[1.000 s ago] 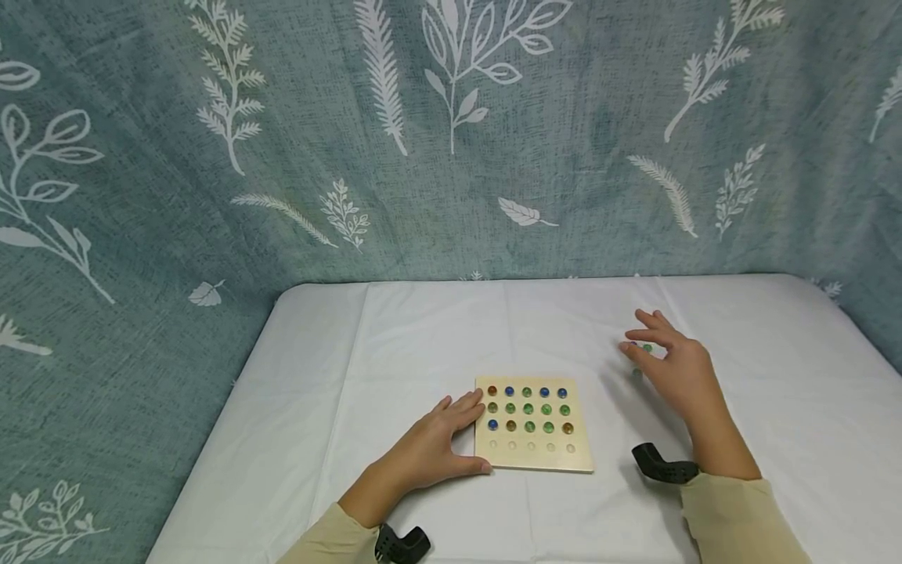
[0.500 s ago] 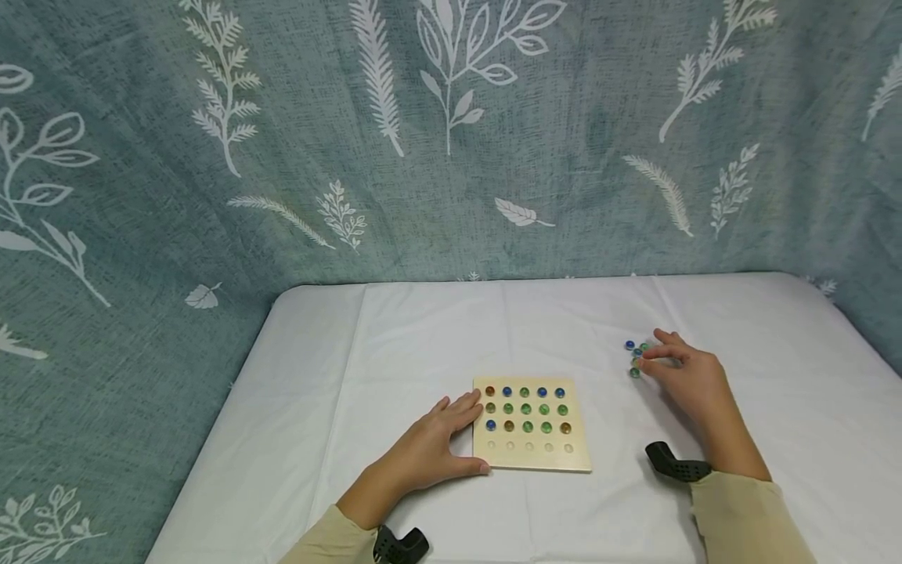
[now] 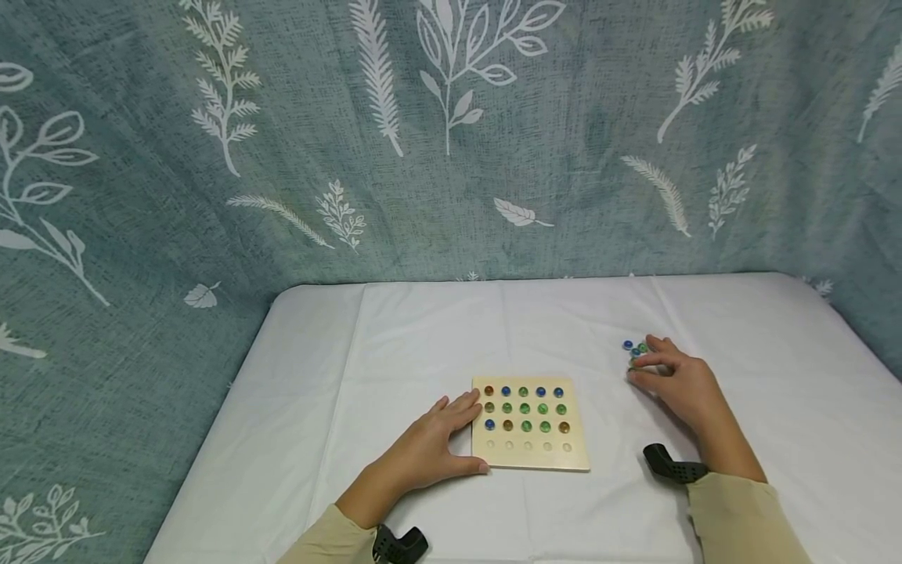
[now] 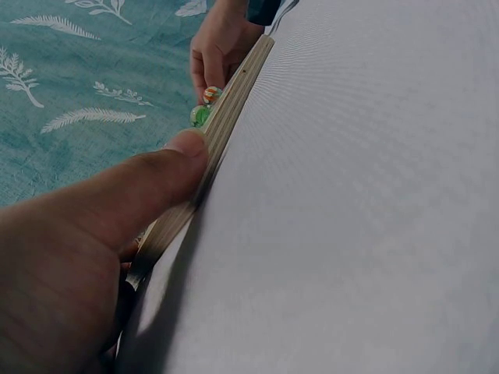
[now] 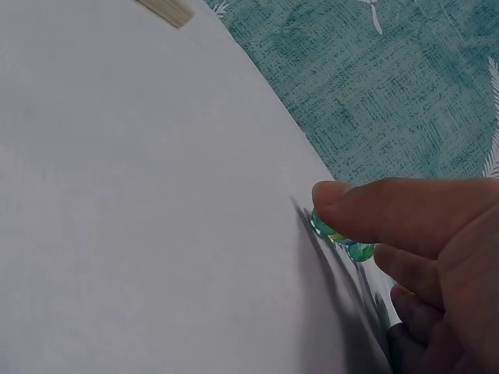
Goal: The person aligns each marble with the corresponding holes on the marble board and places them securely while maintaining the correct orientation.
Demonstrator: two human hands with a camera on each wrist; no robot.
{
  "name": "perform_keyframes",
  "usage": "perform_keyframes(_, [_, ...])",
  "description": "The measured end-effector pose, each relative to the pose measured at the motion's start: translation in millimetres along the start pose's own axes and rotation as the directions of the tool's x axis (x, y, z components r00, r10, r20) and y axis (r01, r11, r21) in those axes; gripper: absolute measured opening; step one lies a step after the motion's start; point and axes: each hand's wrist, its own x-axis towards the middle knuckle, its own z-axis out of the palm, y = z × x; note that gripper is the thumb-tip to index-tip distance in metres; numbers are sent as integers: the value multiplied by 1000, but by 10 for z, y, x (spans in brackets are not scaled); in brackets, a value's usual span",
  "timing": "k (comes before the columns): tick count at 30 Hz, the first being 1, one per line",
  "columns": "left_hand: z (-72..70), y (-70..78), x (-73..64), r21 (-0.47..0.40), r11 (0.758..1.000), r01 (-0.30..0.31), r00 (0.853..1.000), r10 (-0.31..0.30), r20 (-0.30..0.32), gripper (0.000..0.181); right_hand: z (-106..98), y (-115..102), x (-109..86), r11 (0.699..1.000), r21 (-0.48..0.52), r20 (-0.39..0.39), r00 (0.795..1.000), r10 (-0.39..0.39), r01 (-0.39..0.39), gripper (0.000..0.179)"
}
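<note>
A pale wooden board (image 3: 578,450) with rows of round hollows lies on the white cloth; marbles fill three rows, while the nearest row is bare. My left hand (image 3: 430,446) steadies its left side, fingers straight against that edge and thumb (image 4: 187,148) pressing the near edge. Right of the board, my right hand (image 3: 683,388) reaches into a small cluster of loose marbles. Its thumb (image 5: 335,199) and forefinger close about a green marble (image 5: 318,224), mostly hidden by the thumb. Beyond it lie a blue marble (image 3: 627,345) and a green one (image 3: 643,348).
White cloth (image 3: 395,337) covers the table around the board. A teal curtain (image 3: 437,211) with white leaf prints hangs behind the far edge. Black wrist cameras (image 3: 674,464) sit at both sleeves.
My right hand has come down to the right-hand marbles, then shifted slightly left, with thumb and forefinger closing on the near green one. The left hand stays at the board.
</note>
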Motion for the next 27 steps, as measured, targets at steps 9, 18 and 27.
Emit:
perform_keyframes(9, [1,-6,2,3,1000,8,1000,-8,5,90,34,-1,11,999,-49,1,1000,8,-8,33])
perform_keyframes(18, [-9,10,-4,-3,1000,21,1000,-21,10,90,48,-16,22,995,-97,-2,1000,28,-28,34])
perform_keyframes(27, [0,2,-4,0,1000,8,1000,-8,0,90,49,-24,26,992,-119,-6,999,36,-37,38])
